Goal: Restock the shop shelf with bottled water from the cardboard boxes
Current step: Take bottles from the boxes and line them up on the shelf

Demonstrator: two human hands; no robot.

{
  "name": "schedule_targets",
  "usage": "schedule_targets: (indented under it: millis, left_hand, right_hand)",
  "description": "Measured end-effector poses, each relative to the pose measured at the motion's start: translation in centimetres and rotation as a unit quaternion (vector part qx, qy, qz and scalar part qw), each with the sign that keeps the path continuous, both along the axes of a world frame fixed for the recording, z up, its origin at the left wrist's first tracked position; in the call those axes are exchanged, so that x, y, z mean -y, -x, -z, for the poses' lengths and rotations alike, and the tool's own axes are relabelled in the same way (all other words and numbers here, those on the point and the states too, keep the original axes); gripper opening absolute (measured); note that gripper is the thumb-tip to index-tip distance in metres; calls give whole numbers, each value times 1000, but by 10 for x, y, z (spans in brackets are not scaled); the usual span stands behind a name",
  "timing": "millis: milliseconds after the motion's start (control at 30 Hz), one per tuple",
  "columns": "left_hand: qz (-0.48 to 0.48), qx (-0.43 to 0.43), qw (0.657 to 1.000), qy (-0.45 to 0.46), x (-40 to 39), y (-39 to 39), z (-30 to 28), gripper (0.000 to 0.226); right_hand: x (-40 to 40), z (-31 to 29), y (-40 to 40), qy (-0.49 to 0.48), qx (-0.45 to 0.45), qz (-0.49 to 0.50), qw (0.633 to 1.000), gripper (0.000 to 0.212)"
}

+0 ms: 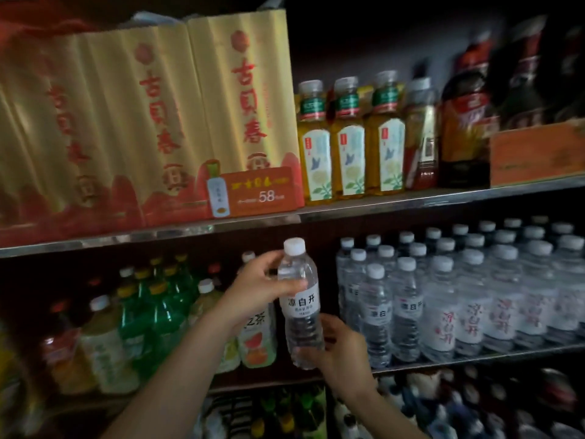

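A clear water bottle (pixel 300 304) with a white cap and white label stands upright at the front of the middle shelf (pixel 474 359). My left hand (pixel 258 288) grips its shoulder from the left. My right hand (pixel 340 354) holds its lower part from the right. It sits in a gap just left of several rows of matching water bottles (pixel 459 289). No cardboard box of water is in view.
Left of the gap stand green and yellow drink bottles (pixel 152 312) and a tea bottle (pixel 256 340). The upper shelf holds gold gift boxes (pixel 152 122), yellow tea bottles (pixel 348 141), dark bottles and an orange crate (pixel 538 153). More goods fill the shelf below.
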State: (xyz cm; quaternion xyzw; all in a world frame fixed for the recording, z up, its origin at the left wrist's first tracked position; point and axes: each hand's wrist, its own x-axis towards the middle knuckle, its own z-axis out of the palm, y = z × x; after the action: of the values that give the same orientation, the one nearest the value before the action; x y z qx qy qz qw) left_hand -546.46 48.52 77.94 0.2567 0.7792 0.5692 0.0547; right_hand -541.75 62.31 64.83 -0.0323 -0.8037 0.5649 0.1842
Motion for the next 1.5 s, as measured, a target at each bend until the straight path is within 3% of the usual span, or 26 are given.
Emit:
schedule_targets:
  millis: [267, 467, 633, 767, 833, 933, 1000, 1100, 1200, 1333, 1500]
  left_hand:
    - [-12, 31, 995, 96, -44, 56, 69, 44]
    - [-45, -93, 972, 209, -62, 75, 76, 47]
    - [-42, -101, 960, 258, -73, 93, 69, 44]
    - [-77, -142, 947, 277, -83, 105, 67, 43]
    - [-88, -170, 932, 307, -87, 109, 63, 41]
    - [-109, -210, 903, 358, -94, 116, 60, 40]
    - [-117, -210, 906, 349, -97, 123, 63, 37]
    - [-130, -220, 906, 337, -101, 133, 70, 35]
    - [-144, -234, 904, 326, -107, 138, 77, 33]
    - [-159, -230, 907, 314, -116, 143, 84, 44]
    - [-199, -257, 880, 346, -123, 155, 93, 54]
  right_hand:
    - [-11, 64, 45, -116, 108, 63, 985, 42]
    - [-21, 67, 61, -216, 118, 107, 963, 67]
    - [-24, 73, 75, -277, 139, 147, 939, 71]
    - [-25, 63, 92, -360, 155, 154, 907, 49]
    - [-28, 57, 100, -354, 183, 141, 906, 33]
    - [-31, 53, 108, -350, 196, 163, 901, 36]
    - [-33, 53, 114, -376, 227, 162, 883, 36]
    - [-36, 52, 124, -377, 175, 152, 897, 40]
    - [-37, 51, 137, -402, 194, 150, 882, 40]
    - [-37, 50, 153, -412, 207, 154, 874, 35]
    - [-41, 47, 165, -422, 210, 133, 872, 34]
